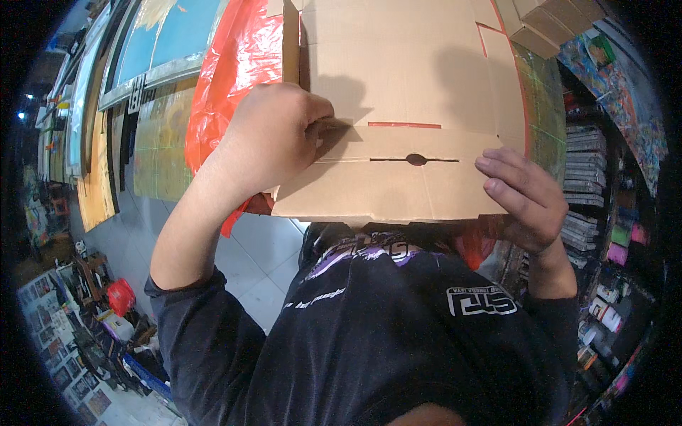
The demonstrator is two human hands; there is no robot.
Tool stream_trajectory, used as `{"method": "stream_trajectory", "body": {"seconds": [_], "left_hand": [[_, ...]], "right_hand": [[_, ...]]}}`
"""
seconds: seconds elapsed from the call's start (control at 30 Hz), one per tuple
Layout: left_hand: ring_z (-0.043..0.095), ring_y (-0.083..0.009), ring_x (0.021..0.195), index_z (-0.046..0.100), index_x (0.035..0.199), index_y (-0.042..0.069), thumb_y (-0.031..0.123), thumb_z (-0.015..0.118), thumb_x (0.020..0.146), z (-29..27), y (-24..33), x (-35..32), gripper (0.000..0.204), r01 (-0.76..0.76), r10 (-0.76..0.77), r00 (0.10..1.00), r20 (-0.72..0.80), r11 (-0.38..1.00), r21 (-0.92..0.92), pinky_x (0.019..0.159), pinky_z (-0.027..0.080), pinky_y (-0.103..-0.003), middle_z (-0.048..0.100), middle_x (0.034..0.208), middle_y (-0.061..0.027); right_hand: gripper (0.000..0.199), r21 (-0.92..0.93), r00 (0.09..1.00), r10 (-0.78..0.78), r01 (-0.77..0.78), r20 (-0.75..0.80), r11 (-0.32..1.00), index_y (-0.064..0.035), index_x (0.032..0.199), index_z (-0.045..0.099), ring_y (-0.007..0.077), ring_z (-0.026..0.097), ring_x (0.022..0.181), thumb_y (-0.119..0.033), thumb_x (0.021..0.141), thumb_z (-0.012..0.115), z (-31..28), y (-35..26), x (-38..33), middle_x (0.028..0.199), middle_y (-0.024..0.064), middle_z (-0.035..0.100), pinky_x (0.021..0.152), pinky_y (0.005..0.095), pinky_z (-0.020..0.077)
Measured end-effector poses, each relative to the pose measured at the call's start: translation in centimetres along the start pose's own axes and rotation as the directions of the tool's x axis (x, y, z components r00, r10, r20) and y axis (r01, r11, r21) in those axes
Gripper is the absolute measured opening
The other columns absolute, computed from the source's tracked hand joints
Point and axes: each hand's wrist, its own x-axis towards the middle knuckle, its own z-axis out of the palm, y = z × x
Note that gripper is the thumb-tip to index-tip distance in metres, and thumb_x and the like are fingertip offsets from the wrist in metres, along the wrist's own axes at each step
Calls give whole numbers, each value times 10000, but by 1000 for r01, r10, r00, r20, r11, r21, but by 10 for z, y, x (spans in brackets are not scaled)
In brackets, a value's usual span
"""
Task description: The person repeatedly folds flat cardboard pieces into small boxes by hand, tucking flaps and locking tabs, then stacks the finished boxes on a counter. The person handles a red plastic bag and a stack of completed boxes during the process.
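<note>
Head view: flat cardboard box blank (398, 106) held up in front of the chest, long axis running left to right between the hands. Left hand (273, 138) fisted, pinching a flap at the blank's left edge. Right hand (526, 199) cupped, fingers curled around the lower right corner. Both touch it; red plastic sheet (227, 78) lies behind.
</note>
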Motion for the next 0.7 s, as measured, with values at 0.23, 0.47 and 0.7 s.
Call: {"method": "stream_trajectory", "body": {"seconds": [0.23, 0.47, 0.7], "left_hand": [[599, -317, 911, 638, 927, -47, 157, 562, 855, -24, -2, 8, 229, 187, -70, 949, 309, 911, -368, 808, 464, -339, 627, 945, -186], [493, -303, 1127, 496, 1244, -41, 526, 104, 943, -16, -30, -4, 752, -23, 209, 956, 206, 754, -656, 987, 354, -375, 535, 1158, -200], [550, -198, 1022, 419, 1210, -28, 268, 600, 884, 31, -4, -6, 476, -157, -177, 910, -374, 689, -707, 867, 446, -312, 552, 1084, -143]], "right_hand": [[176, 54, 995, 78, -74, -65, 996, -10, 946, 595, 306, 669, 813, -69, 782, 615, -13, 14, 18, 888, 192, 666, 686, 337, 521], [341, 292, 969, 233, -202, -77, 935, 40, 961, 629, 242, 654, 872, -25, 642, 530, -17, 51, 12, 916, 156, 664, 788, 328, 503], [490, 681, 666, 737, -488, -114, 546, 18, 1178, 518, 185, 623, 896, 23, 721, 695, -2, 56, 26, 1042, 119, 613, 778, 296, 521]]}}
